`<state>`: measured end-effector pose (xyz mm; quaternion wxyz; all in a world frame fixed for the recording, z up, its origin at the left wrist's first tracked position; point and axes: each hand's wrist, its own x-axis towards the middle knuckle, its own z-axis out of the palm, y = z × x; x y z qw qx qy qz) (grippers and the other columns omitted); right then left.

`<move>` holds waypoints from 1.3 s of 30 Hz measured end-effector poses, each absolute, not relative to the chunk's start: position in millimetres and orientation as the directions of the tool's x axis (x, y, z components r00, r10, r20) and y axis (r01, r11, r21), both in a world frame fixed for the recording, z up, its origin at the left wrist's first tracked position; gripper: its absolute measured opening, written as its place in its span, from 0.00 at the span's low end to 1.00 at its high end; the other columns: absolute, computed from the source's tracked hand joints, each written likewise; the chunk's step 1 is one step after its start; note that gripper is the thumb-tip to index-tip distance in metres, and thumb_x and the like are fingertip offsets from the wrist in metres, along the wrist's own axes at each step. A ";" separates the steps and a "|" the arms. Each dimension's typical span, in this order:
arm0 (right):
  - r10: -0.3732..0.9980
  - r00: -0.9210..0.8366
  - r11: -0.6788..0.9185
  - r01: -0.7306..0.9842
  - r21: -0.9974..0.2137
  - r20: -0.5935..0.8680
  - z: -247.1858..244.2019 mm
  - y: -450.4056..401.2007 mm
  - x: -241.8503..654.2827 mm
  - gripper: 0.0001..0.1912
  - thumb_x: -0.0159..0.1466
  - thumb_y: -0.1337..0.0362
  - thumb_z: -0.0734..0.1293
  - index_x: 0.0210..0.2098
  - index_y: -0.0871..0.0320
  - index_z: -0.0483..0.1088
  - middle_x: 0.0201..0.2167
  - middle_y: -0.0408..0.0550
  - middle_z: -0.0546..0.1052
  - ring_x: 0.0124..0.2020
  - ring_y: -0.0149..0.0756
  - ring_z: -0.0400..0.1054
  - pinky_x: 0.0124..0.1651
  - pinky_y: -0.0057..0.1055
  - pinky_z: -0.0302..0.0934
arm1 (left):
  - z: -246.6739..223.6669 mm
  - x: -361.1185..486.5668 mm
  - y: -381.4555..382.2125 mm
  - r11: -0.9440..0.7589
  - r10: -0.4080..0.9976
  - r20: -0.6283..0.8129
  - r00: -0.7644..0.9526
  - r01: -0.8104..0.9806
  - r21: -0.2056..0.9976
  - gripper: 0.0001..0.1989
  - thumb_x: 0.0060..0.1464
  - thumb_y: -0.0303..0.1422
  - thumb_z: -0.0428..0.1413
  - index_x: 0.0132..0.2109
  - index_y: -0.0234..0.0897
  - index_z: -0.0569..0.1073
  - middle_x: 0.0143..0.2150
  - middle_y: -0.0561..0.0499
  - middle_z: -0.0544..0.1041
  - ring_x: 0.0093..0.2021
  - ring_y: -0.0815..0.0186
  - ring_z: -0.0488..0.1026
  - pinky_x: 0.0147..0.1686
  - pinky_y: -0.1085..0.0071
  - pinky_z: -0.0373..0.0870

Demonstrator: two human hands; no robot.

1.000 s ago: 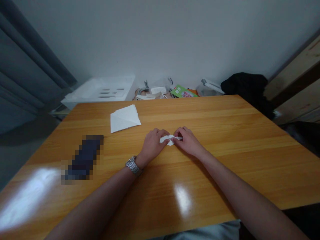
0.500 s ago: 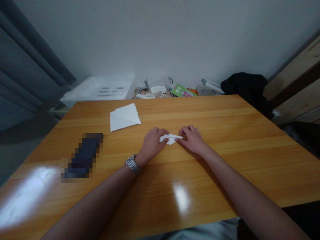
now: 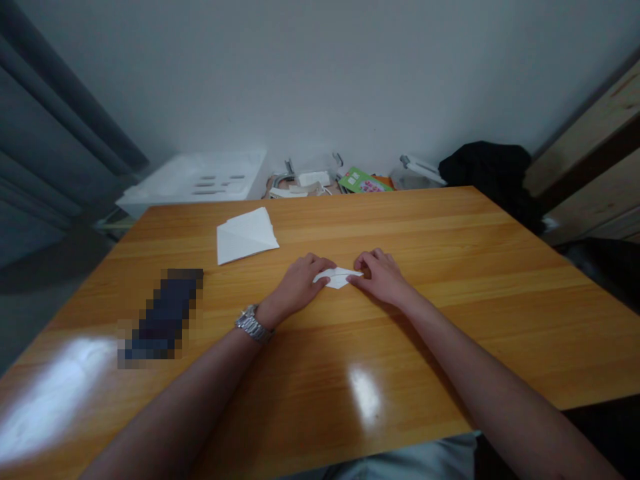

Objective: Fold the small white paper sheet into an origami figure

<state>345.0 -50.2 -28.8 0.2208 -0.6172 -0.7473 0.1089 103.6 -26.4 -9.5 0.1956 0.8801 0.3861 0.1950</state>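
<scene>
A small folded white paper (image 3: 339,277) with pointed ends and a crease line along its middle lies between my hands, low over the wooden table (image 3: 320,360). My left hand (image 3: 301,283), with a metal watch (image 3: 253,323) on its wrist, pinches the paper's left end between thumb and fingers. At the right end, my right hand (image 3: 379,275) grips the tip with its thumb in front and its fingers curled behind. Parts of both ends are hidden by the fingers.
Some white paper sheets (image 3: 247,235) lie at the back left of the table. A dark, pixelated flat object (image 3: 165,317) rests at the left. Beyond the far edge are a white foam tray (image 3: 195,177), a green booklet (image 3: 364,181) and black cloth (image 3: 487,170).
The view has shifted slightly. My left wrist and watch have moved a little to the left, while both hands keep hold of the folded paper, whose middle crease now looks slightly bowed.
</scene>
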 end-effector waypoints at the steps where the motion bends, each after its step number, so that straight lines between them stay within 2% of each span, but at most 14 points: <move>1: 0.971 -0.140 0.212 0.874 -0.438 0.193 -28.3 -50.6 344.9 0.13 0.61 0.53 0.72 0.39 0.54 0.72 0.40 0.51 0.70 0.43 0.46 0.65 0.49 0.42 0.59 | -10.5 103.1 -26.6 -0.633 0.751 0.200 0.630 0.599 0.491 0.15 0.64 0.30 0.54 0.56 0.41 0.73 0.51 0.45 0.74 0.51 0.58 0.71 0.55 0.59 0.68; 6: 0.970 -0.114 0.207 0.849 -0.487 0.213 -28.5 -51.6 344.4 0.12 0.61 0.55 0.73 0.39 0.54 0.73 0.41 0.51 0.71 0.44 0.46 0.65 0.51 0.43 0.60 | -14.6 101.8 -31.7 -0.666 0.736 0.253 0.628 0.602 0.441 0.15 0.66 0.34 0.53 0.58 0.41 0.74 0.51 0.45 0.72 0.50 0.58 0.71 0.54 0.60 0.68; 12: 0.950 -0.099 0.245 0.824 -0.510 0.296 -33.4 -47.7 345.8 0.14 0.62 0.56 0.72 0.45 0.53 0.74 0.44 0.52 0.71 0.48 0.49 0.65 0.54 0.46 0.60 | -10.1 101.1 -37.2 -0.717 0.683 0.238 0.691 0.571 0.400 0.17 0.67 0.42 0.52 0.56 0.40 0.76 0.48 0.45 0.72 0.46 0.60 0.73 0.50 0.62 0.71; 16: 0.939 -0.147 0.293 0.816 -0.498 0.311 -33.6 -46.8 347.5 0.14 0.64 0.56 0.71 0.47 0.53 0.74 0.46 0.53 0.72 0.50 0.49 0.65 0.56 0.46 0.59 | -7.5 99.8 -39.5 -0.756 0.643 0.279 0.713 0.534 0.378 0.18 0.68 0.43 0.51 0.54 0.40 0.78 0.54 0.43 0.74 0.53 0.57 0.71 0.57 0.59 0.68; 21: 0.933 -0.172 0.320 0.798 -0.511 0.315 -33.7 -46.9 349.7 0.15 0.65 0.56 0.70 0.49 0.52 0.74 0.47 0.53 0.72 0.51 0.48 0.65 0.58 0.47 0.59 | -3.2 98.3 -45.6 -0.803 0.549 0.229 0.804 0.432 0.410 0.19 0.69 0.42 0.49 0.60 0.44 0.74 0.57 0.45 0.76 0.57 0.57 0.71 0.60 0.59 0.66; 25: 0.937 -0.160 0.312 0.785 -0.535 0.312 -33.5 -46.5 350.8 0.14 0.65 0.56 0.70 0.49 0.53 0.75 0.47 0.52 0.72 0.52 0.48 0.65 0.58 0.46 0.59 | -0.4 98.3 -49.2 -0.830 0.520 0.191 0.833 0.440 0.344 0.19 0.69 0.44 0.49 0.60 0.48 0.76 0.60 0.44 0.73 0.60 0.55 0.70 0.62 0.55 0.64; 28: 0.933 -0.174 0.333 0.752 -0.569 0.316 -30.1 -46.3 353.4 0.12 0.67 0.59 0.68 0.49 0.53 0.75 0.46 0.52 0.73 0.51 0.45 0.67 0.57 0.44 0.60 | -1.5 100.3 -50.5 -0.845 0.503 0.184 0.845 0.434 0.313 0.20 0.69 0.44 0.48 0.62 0.45 0.74 0.66 0.45 0.69 0.65 0.56 0.66 0.65 0.57 0.61; 33: 0.892 -0.306 0.450 0.654 -0.608 0.332 -20.1 -48.1 359.1 0.12 0.69 0.66 0.64 0.47 0.53 0.78 0.43 0.50 0.75 0.47 0.39 0.70 0.54 0.40 0.64 | -3.4 105.5 -55.4 -0.835 0.518 0.155 0.841 0.459 0.304 0.22 0.71 0.41 0.46 0.64 0.42 0.70 0.66 0.45 0.70 0.65 0.56 0.67 0.65 0.56 0.64; 39: 0.829 -0.466 0.559 0.651 -0.514 0.310 -15.5 -50.8 360.5 0.15 0.68 0.68 0.64 0.49 0.49 0.79 0.46 0.52 0.75 0.48 0.41 0.69 0.53 0.42 0.64 | -0.2 106.3 -58.6 -0.824 0.533 0.154 0.832 0.470 0.316 0.21 0.70 0.42 0.47 0.64 0.44 0.70 0.65 0.45 0.71 0.62 0.55 0.71 0.62 0.56 0.67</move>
